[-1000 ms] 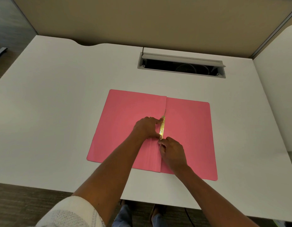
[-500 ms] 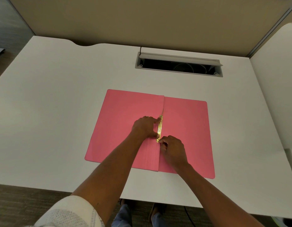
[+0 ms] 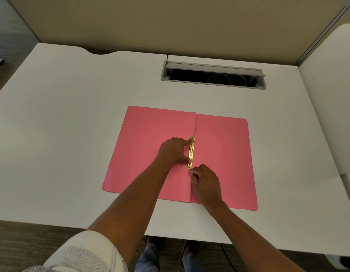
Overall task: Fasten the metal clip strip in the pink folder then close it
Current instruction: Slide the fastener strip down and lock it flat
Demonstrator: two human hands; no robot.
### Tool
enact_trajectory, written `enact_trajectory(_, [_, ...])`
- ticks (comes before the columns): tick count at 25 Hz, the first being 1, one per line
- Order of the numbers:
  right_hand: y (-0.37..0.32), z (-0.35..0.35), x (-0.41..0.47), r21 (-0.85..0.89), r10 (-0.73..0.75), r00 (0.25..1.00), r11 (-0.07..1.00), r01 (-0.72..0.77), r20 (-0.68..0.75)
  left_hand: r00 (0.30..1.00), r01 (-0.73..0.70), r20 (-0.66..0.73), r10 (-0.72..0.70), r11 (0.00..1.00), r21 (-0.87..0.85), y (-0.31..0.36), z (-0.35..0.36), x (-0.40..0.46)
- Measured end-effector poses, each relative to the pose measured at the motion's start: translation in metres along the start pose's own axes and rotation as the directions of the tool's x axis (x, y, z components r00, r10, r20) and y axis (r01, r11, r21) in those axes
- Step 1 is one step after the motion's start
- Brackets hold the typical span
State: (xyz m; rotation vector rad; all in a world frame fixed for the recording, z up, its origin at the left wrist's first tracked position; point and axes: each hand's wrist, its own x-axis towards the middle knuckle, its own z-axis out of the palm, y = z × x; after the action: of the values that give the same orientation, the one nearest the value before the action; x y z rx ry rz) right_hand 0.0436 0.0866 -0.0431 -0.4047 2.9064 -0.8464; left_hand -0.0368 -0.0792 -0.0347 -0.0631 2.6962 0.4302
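The pink folder [image 3: 223,154] lies open and flat on the white desk. A gold metal clip strip [image 3: 191,152] runs along its centre fold. My left hand [image 3: 174,151] rests on the left flap, with forefinger and thumb pressing against the strip's left side. My right hand [image 3: 205,183] sits just below the strip, its fingertips pinching the strip's near end. A thin metal prong sticks out past the strip's far end along the fold.
The white desk [image 3: 72,134] has an open grey cable slot [image 3: 213,75] behind the folder. A beige partition wall stands at the back and a second white desk at the right. My feet show below the near edge.
Both hands stay at the strip. My right hand's fingertips have worked slightly at the strip's near end; the view has shifted a little.
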Motion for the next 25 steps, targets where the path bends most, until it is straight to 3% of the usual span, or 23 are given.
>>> enact_trajectory(11, [-0.004,0.008,-0.02,-0.054,-0.086,0.995,0.995,0.084,-0.047,1.0,-0.006,-0.004,0.006,1.0,-0.018,-0.002,0.0,0.001])
enact_trajectory(19, [0.002,0.005,-0.016,0.0,-0.039,0.999,0.999,0.039,-0.009,0.998,-0.03,-0.058,0.023,0.992,-0.119,-0.008,0.003,-0.006])
enact_trajectory(23, [0.017,-0.009,0.0,-0.099,-0.045,0.995,0.994,0.037,-0.085,0.997,-0.038,-0.07,0.029,0.99,-0.135,-0.007,0.002,-0.01])
enact_trajectory(25, [0.03,-0.016,0.018,-0.187,0.004,0.998,0.982,-0.014,-0.056,0.997,-0.04,-0.069,0.031,0.99,-0.137,-0.008,0.001,-0.014])
